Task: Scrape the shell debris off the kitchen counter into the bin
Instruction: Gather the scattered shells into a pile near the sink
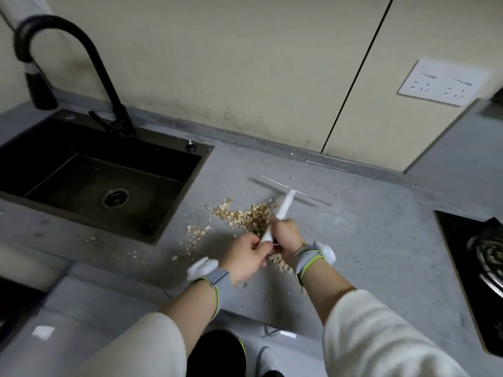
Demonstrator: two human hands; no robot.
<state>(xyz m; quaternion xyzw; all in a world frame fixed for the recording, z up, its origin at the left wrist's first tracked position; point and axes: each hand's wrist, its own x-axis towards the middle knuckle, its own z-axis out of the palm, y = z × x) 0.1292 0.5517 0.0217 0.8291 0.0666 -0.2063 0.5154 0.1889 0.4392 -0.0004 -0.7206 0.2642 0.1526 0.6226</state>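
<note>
Tan shell debris (245, 217) lies scattered on the grey counter (367, 235), in a heap right of the sink and in a looser trail toward the front edge. A white T-shaped scraper (284, 206) stands over the heap, its thin blade lying crosswise behind the pile. My right hand (287, 236) grips the scraper's white handle. My left hand (249, 257) holds the lower end of the same handle, fingers curled round it. A dark round bin (217, 352) shows below the counter's front edge, between my forearms.
A black sink (89, 172) with a tall black tap (68, 58) fills the left. A gas hob (479, 265) sits at the right edge. White sockets (443, 83) are on the back wall. A grey surface (81, 308) lies below the counter at the front left.
</note>
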